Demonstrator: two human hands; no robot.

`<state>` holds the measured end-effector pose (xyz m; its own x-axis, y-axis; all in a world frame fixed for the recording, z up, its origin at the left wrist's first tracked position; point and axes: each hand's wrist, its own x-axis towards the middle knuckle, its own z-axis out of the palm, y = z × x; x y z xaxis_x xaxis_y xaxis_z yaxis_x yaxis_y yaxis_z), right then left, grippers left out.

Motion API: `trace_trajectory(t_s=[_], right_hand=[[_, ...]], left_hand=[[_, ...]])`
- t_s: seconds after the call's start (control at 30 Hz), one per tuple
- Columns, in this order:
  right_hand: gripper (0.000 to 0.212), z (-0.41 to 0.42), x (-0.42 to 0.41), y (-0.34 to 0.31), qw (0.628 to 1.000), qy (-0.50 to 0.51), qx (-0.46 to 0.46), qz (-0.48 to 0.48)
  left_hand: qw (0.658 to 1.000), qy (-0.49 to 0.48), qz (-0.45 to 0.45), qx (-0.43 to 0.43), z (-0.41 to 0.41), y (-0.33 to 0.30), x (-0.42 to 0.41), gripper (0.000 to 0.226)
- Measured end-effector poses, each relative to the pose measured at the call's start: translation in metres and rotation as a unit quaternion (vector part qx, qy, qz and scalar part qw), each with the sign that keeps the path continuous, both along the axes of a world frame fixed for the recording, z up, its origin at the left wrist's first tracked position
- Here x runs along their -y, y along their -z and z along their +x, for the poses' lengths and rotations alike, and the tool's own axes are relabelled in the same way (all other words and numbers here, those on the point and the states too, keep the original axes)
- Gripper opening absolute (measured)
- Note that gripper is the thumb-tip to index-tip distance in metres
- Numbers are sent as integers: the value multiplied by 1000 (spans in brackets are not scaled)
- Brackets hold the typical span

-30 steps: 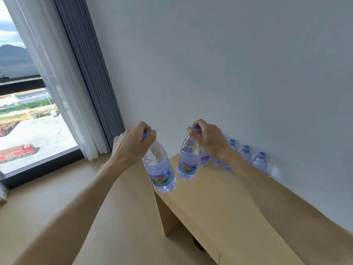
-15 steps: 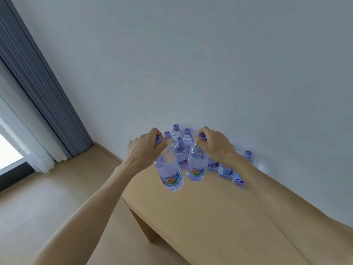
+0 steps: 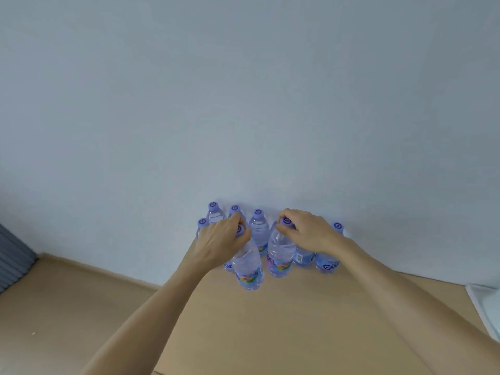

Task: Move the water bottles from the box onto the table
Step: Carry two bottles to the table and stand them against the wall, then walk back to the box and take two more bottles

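Gripping one water bottle apiece by the cap: L hand curled round the cap of the left bottle, R hand pinching the cap of the right bottle. Both bottles were upright at the front of a bottle cluster on the bench, next to the wall. Box wasn't visible.

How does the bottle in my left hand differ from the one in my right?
The left bottle tilts, its base toward the camera; the right bottle stands nearly upright. The left one sits nearer the table edge; the right one is closer to the row by the wall. Both are gripped at purple caps.
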<state>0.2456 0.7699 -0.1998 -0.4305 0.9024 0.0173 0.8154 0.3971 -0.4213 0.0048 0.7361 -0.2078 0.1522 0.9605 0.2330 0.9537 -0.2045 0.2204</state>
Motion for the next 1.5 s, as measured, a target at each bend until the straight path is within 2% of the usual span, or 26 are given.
trace_trajectory(t_s=[0.37,0.67,1.2,1.4,1.5], right_hand=[[21,0,-12,33,993,28,104,-45],[18,2,-19,46,994,-10,97,-50],[21,-13,-20,60,995,-21,82,-49],[23,-12,-20,58,996,2,44,-73],[38,-5,-17,58,995,35,13,-97]], left_hand=[[993,88,-63,-45,10,38,-58,28],[977,164,-70,-120,18,46,-74,25],[975,171,-62,-128,14,47,-73,24],[971,165,-113,-129,15,41,-79,24],[966,167,-150,-129,13,36,-86,32]])
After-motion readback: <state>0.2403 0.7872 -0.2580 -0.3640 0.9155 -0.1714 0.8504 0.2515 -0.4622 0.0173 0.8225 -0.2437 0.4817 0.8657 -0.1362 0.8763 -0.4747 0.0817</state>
